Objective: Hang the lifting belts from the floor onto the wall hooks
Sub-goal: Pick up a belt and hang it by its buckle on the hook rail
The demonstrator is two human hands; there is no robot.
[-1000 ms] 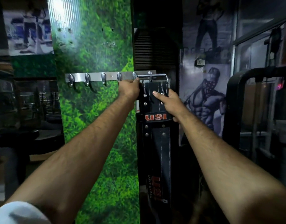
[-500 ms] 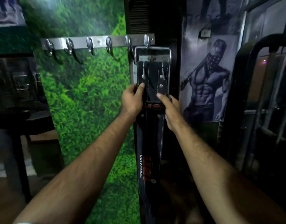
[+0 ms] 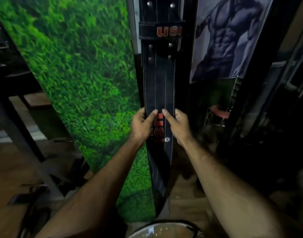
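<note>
A black leather lifting belt (image 3: 158, 79) with red USI lettering and metal studs hangs straight down against the dark pillar. Its top and the hook rail are out of frame above. My left hand (image 3: 141, 125) grips the belt's left edge and my right hand (image 3: 177, 125) grips its right edge, both at mid-length with fingers pressed on the front face. The belt's lower end (image 3: 158, 188) tapers toward the floor. Something dark that may be another belt (image 3: 36, 201) lies on the floor at the lower left, blurred.
A green grass-print wall panel (image 3: 82, 69) stands to the left of the pillar. A bodybuilder poster (image 3: 228, 36) is on the right wall, with a red-topped stool (image 3: 219, 111) and dark gym equipment (image 3: 276, 117) beyond. A round pale object (image 3: 164, 231) sits at the bottom edge.
Both hands have slid down the hanging belt from near the buckle to its middle. The view has tilted down, so the hook rail and buckle are no longer in frame.
</note>
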